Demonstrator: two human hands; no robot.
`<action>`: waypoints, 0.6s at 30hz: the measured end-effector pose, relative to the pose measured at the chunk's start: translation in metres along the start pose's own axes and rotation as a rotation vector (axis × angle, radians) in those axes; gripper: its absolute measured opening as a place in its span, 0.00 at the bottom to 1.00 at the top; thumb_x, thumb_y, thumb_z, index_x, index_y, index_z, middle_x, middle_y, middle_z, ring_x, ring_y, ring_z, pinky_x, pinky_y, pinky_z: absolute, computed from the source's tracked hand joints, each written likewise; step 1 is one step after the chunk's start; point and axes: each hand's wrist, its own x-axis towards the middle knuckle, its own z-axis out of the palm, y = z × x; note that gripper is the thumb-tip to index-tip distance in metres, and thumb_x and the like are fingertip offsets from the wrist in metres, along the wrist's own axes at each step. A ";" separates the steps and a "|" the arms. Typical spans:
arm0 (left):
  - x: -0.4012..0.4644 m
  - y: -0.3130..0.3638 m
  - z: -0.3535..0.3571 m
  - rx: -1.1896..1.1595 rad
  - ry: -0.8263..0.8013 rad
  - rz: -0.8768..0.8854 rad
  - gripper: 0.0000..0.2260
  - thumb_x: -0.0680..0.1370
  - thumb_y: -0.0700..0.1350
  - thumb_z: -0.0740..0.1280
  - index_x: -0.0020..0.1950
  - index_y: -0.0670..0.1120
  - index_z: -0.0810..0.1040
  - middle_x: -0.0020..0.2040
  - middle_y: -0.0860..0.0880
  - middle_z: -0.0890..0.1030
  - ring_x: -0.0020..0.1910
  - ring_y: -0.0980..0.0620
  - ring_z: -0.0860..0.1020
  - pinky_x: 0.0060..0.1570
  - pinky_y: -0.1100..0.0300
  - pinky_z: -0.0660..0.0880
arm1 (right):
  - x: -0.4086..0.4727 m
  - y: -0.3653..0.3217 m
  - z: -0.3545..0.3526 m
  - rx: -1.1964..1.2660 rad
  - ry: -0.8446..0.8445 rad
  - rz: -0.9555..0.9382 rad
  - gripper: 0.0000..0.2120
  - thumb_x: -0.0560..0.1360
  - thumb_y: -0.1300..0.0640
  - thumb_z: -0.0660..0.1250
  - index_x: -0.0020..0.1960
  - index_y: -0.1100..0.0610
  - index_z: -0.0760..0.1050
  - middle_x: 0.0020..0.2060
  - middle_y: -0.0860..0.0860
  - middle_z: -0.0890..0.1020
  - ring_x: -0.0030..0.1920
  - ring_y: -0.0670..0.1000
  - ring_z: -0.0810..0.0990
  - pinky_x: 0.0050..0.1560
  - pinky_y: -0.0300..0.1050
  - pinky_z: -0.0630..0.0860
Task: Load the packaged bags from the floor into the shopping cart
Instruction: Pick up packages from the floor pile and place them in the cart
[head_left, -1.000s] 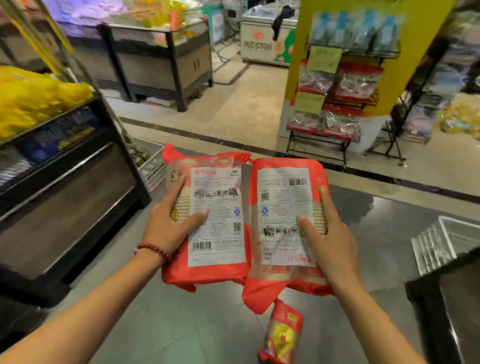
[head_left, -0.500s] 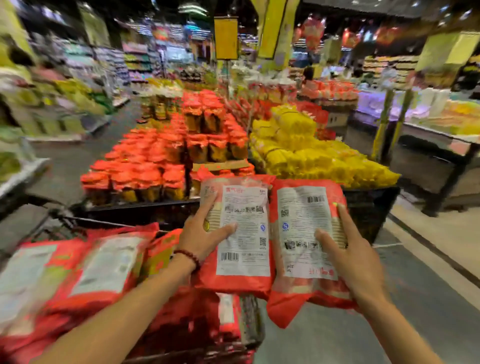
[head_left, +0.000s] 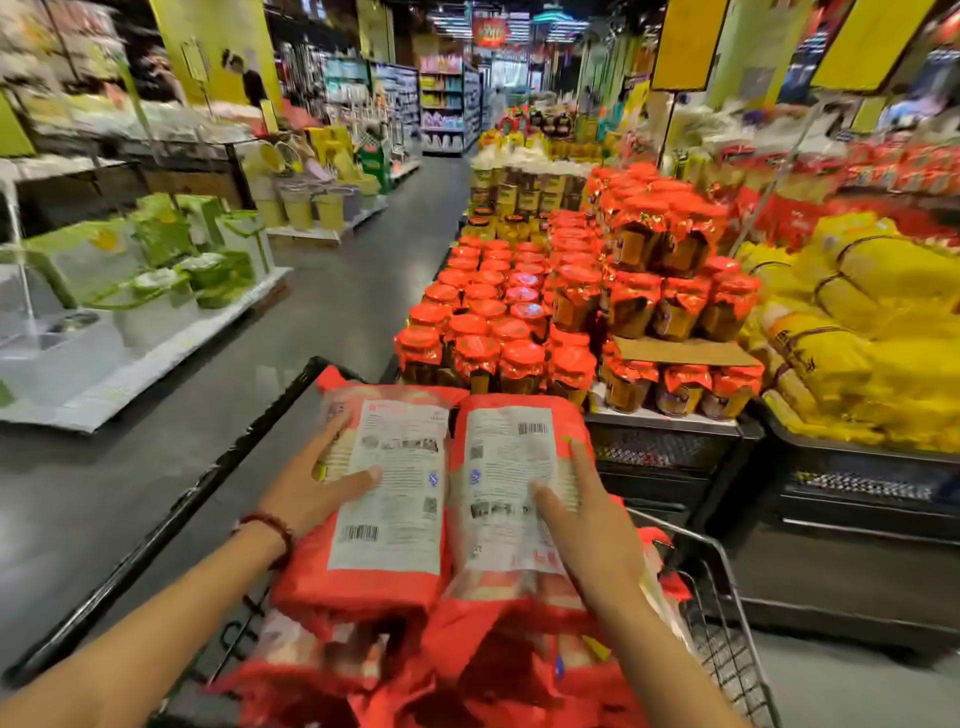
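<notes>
I hold two red packaged bags with white back labels side by side over the shopping cart (head_left: 156, 535). My left hand (head_left: 306, 488) grips the left bag (head_left: 395, 519), thumb across its label. My right hand (head_left: 587, 525) grips the right bag (head_left: 498, 478) the same way. Both bags hang just above several more red bags (head_left: 467, 670) piled inside the cart. The cart's black left rim runs diagonally at the lower left, and its wire side (head_left: 727, 639) shows at the lower right.
A display of red-capped jars (head_left: 519, 312) stands directly ahead of the cart. Yellow sacks (head_left: 857, 332) fill a black bin on the right. A low white platform with green goods (head_left: 145, 275) lines the left. A grey aisle (head_left: 337, 312) runs between them.
My view has swung from the floor up and round to the cart. Both hands have carried the two bags over the cart and lowered them toward the pile inside.
</notes>
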 end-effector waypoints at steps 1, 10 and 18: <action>-0.002 -0.012 -0.010 -0.009 -0.006 -0.033 0.39 0.57 0.57 0.74 0.66 0.63 0.63 0.52 0.60 0.75 0.50 0.57 0.76 0.41 0.68 0.71 | -0.004 -0.006 0.012 -0.008 -0.030 0.008 0.34 0.75 0.36 0.60 0.76 0.37 0.48 0.60 0.58 0.80 0.60 0.60 0.77 0.53 0.51 0.72; -0.013 -0.068 -0.032 -0.003 -0.097 -0.162 0.35 0.70 0.47 0.74 0.72 0.57 0.61 0.53 0.54 0.76 0.44 0.60 0.75 0.37 0.66 0.71 | -0.035 -0.021 0.058 -0.069 -0.083 0.087 0.33 0.76 0.37 0.58 0.76 0.38 0.47 0.67 0.54 0.75 0.63 0.59 0.75 0.55 0.53 0.71; -0.009 -0.063 -0.042 0.122 -0.197 -0.153 0.49 0.55 0.66 0.71 0.73 0.58 0.57 0.57 0.52 0.74 0.53 0.49 0.77 0.53 0.51 0.76 | -0.029 -0.026 0.057 -0.113 -0.140 0.101 0.35 0.76 0.38 0.58 0.77 0.42 0.46 0.67 0.56 0.75 0.63 0.62 0.75 0.57 0.52 0.71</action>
